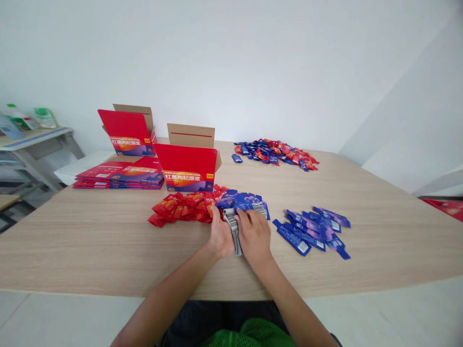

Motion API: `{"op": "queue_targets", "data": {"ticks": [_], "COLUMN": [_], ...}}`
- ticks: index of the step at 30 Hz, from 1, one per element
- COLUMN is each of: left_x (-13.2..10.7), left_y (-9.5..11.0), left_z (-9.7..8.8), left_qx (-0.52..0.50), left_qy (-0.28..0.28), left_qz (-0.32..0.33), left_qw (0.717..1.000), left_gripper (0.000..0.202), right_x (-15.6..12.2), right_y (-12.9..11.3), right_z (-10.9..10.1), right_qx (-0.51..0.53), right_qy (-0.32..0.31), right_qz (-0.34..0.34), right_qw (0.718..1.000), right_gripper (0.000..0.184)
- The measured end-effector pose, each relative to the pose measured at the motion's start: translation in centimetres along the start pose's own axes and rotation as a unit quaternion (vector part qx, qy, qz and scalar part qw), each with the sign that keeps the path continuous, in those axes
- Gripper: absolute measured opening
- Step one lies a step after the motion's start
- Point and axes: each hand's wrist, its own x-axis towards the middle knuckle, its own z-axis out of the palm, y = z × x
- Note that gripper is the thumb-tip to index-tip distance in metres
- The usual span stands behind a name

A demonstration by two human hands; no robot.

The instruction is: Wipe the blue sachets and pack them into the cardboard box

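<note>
In front of me, near the middle of the table, my left hand (221, 236) is closed around a grey-striped, layered bundle (233, 227); its exact kind is not clear. From the other side, the bent fingers of my right hand (256, 237) press on the same bundle. Just beyond the right hand lies another grey-striped piece (259, 208), partly covered, beside a group of blue sachets (240, 200). A heap of red sachets (188, 206) lies beyond and left of my left hand. To the right, several blue sachets (307, 229) are spread flat and overlapping.
An open red carton (190, 166) stands behind the red heap, with another open carton (126, 132) farther left. Flattened red cartons (119, 174) are stacked at the left. A mixed pile of red and blue sachets (277, 153) lies near the wall. A side desk (36, 140) holds bottles.
</note>
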Motion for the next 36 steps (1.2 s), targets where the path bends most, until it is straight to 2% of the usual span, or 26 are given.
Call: {"op": "queue_targets", "data": {"ticks": [5,7,11,16,23,26,28,30,33,35,36], "left_x": [-0.3,-0.2,-0.2,-0.2,-0.5,-0.4,-0.2,-0.2,-0.2,-0.2,-0.2], "left_y": [1.0,1.3,1.5,1.4,1.2,1.1,1.1,1.0,1.0,1.0,1.0], "left_z": [0.7,0.7,0.5,0.7,1.1,1.0,0.8,0.7,0.5,0.4,0.4], "left_qx": [-0.001,0.0,-0.004,0.013,0.027,0.02,0.017,0.019,0.028,0.034,0.037], "left_qy": [0.004,0.01,0.013,0.018,0.035,0.05,0.057,0.045,0.002,-0.017,-0.021], "left_qz": [0.044,0.05,0.051,0.039,0.022,0.021,0.037,0.043,0.018,0.007,0.008], "left_qw": [0.999,0.999,0.999,0.999,0.999,0.998,0.998,0.998,0.999,0.999,0.999], "left_gripper": [0.112,0.115,0.116,0.115,0.118,0.118,0.116,0.114,0.114,0.114,0.113], "right_x": [-1.3,-2.0,-2.9,-3.5,-4.4,-5.0,-5.4,-5.4,-4.5,-3.6,-3.1], "right_y": [-1.4,-1.8,-1.9,-1.1,-1.0,-1.8,-2.2,-2.4,-1.8,-0.9,-0.4], "right_z": [-1.4,-1.6,-1.4,-0.8,-0.7,-1.0,-1.4,-1.8,-2.2,-2.3,-2.2], "right_qx": [0.083,0.118,0.167,0.235,0.286,0.308,0.348,0.392,0.411,0.387,0.366], "right_qy": [-0.036,-0.03,0.001,-0.003,-0.002,0.006,0.007,0.023,0.079,0.1,0.097], "right_qz": [-0.029,-0.041,-0.077,-0.082,-0.006,0.011,0.024,0.068,0.175,0.209,0.208], "right_qw": [0.996,0.992,0.983,0.968,0.958,0.951,0.937,0.917,0.891,0.892,0.902], "right_gripper": [0.038,0.037,0.034,0.037,0.043,0.037,0.032,0.029,0.025,0.023,0.024]}}
